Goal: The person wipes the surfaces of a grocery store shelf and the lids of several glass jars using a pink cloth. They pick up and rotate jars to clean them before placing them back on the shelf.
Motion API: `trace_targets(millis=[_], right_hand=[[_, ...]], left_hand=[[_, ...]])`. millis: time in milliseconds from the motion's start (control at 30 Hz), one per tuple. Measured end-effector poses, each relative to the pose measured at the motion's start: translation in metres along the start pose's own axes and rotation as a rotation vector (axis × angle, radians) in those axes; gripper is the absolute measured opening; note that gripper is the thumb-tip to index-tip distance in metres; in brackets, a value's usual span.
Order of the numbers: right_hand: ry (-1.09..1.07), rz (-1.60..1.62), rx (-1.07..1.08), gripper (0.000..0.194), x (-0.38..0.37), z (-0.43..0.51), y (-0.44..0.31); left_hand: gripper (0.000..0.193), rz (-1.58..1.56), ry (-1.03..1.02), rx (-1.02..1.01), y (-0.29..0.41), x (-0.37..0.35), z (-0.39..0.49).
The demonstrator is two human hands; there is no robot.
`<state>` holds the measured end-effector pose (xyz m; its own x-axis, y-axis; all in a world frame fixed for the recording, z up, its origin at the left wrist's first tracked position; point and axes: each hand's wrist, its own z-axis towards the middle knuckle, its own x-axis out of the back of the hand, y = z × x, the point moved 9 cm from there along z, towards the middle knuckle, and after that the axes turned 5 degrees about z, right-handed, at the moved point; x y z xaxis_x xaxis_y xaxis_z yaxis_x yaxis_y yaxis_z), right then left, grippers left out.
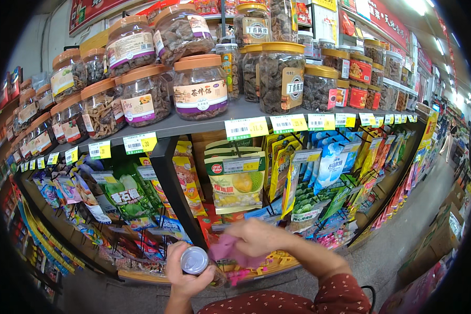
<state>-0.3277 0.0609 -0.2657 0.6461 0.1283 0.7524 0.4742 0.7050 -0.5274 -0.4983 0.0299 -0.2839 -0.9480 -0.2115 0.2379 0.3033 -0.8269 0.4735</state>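
Note:
My left hand point(180, 267) is wrapped around a clear plastic jar with a silver-grey lid point(194, 260), seen from above. Its contents are mostly hidden by my hand and the steep angle. Just right of the jar, my right hand point(253, 237) grips a crumpled pink-purple cloth point(233, 251), blurred as if in motion. Both hands are low in front of a shop shelf, below the hanging candy bags. Behind them hangs a yellow-and-green bag of durian candy point(236, 184).
Large jars of dried fruit with orange lids point(200, 88) and gold lids point(282, 78) line the grey shelf point(216, 125). Price tags run along its edge. A black metal post point(176, 192) stands near my left hand. Cardboard boxes point(435, 235) sit right of the aisle.

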Motion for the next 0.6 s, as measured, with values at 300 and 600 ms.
trace_targets(millis=[300,600], right_hand=[[0.355,2.128,-0.59,0.032,-0.19,-0.099,0.092],[0.564,1.997,-0.755,0.036,-0.192,-0.105,0.092]], left_hand=[[0.073,-0.026,-0.05,-0.098,0.023,-0.053,-0.002],[0.084,-0.214,0.017,0.015,0.021,-0.075,-0.028]])
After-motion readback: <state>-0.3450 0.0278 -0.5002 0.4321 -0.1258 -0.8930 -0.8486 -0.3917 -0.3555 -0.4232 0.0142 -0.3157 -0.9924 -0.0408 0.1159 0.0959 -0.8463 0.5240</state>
